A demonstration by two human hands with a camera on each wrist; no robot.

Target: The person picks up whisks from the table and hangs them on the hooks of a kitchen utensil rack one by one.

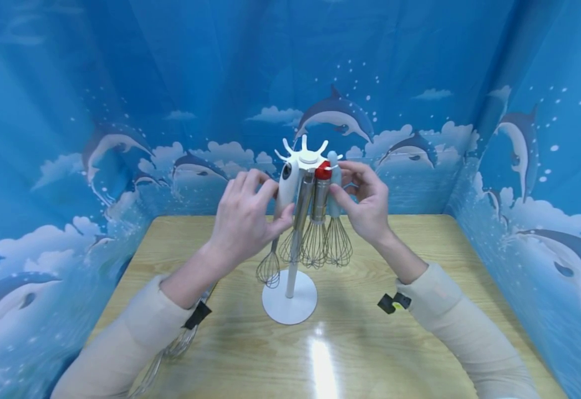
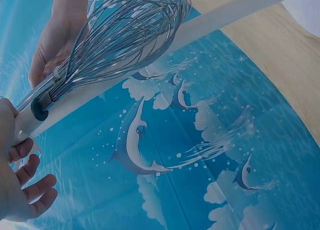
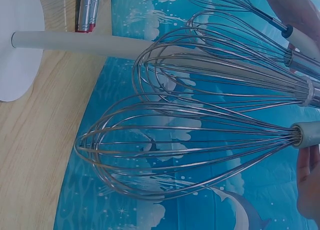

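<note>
A white rotating-style stand (image 1: 308, 157) with hooked arms rises from a round base, and several wire whisks hang from it. My left hand (image 1: 245, 213) pinches the white handle of a small whisk (image 1: 286, 191) at the left side. On the other side, my right hand (image 1: 365, 202) has thumb and fingers around the light blue handle of a whisk (image 1: 335, 199). Between them hang a red-topped metal whisk (image 1: 320, 194) and a metal-handled one (image 1: 304, 197). The right wrist view shows the blue-handled whisk's wires (image 3: 190, 150) up close, fingertips partly out of frame.
More whisks (image 1: 181, 341) lie on the wooden table (image 1: 370, 332) under the left forearm. The stand's round white base (image 1: 289, 310) sits mid-table. A blue dolphin-print curtain (image 1: 195, 83) surrounds the table at the back and sides.
</note>
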